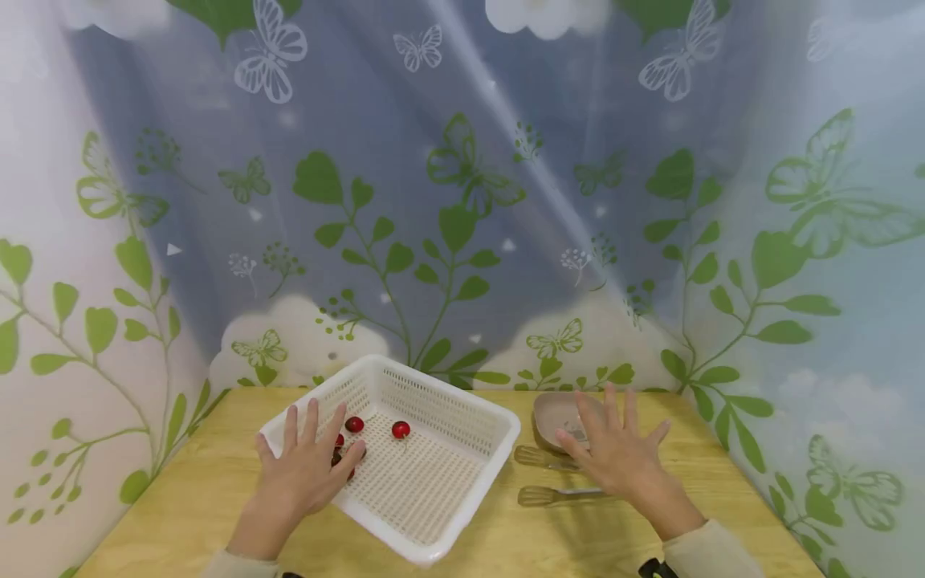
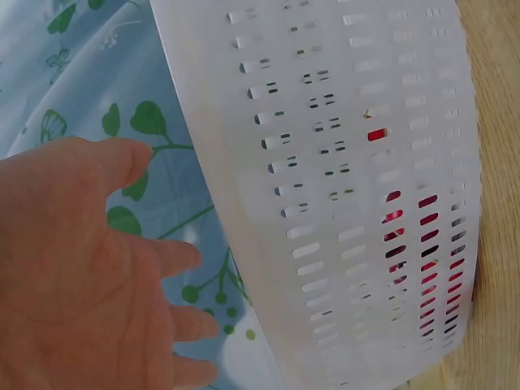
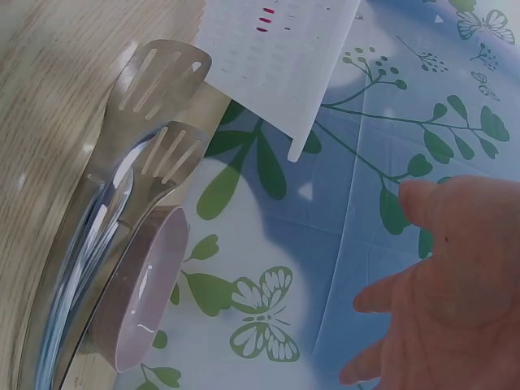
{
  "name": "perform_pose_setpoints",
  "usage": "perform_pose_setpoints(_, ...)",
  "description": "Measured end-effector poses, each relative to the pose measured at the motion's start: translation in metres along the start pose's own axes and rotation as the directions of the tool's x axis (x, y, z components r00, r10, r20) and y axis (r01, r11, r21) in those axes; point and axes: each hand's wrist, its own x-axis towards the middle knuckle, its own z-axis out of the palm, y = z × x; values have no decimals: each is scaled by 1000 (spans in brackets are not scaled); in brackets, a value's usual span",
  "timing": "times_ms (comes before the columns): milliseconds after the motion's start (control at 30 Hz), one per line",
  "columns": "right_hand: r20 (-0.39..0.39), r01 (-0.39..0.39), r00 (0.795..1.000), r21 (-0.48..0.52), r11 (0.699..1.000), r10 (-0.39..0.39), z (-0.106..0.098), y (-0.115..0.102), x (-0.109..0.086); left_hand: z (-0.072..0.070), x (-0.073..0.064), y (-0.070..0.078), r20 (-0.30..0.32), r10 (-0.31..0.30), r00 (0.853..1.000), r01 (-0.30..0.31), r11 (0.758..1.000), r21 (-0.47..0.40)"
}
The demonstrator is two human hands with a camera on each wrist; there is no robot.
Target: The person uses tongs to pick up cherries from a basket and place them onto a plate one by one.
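I have a pale wood-grain tabletop in front of me, closed in along its back and side edges by printed sheeting in blue and white, with green leaves and butterflies. Left of the tabletop's middle, a white perforated plastic basket stands askew, one corner towards the back edge and another towards the front. The cherries lie inside it: most are bunched near its left side, partly behind my fingers, and one sits apart, closer to the back corner. Close to the tabletop's back edge, right of the middle, is a pinkish-beige bowl, with slotted tongs lying in front of it, their heads pointing at the basket.

My left hand is spread wide, fingers apart, near the basket's left rim; the left wrist view shows a gap between them. My right hand is also spread, raised above the bowl and tongs and apart from both. Neither hand holds anything. Light sleeves cover my forearms.
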Motion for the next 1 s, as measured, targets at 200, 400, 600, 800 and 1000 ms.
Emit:
perform_pose_setpoints(200, -10, 15, 1000, 6, 1000, -15, 5, -1, 0, 0, 0, -6, -6, -8, 1000, 8, 1000, 9)
perform_pose_setpoints(400, -7, 39, 999, 4, 999, -39, 0, 1, 2, -9, 6, -20, -34, 12, 999, -11, 1000, 20)
perform_pose_setpoints(600, -10, 62, 998, 0, 998, -62, -3, 5, 4, -24, 10, -45, -106, 32, 994, -40, 996, -83)
perform_pose_setpoints(800, -17, 88, 996, -4, 996, -88, -2, 8, 1, -34, 11, -69, -118, -17, 993, 2, 992, -123)
perform_pose_setpoints(1000, -25, 97, 995, -10, 995, -97, -3, 6, 0, -35, 13, -87, -34, -101, 994, 94, 981, -172)
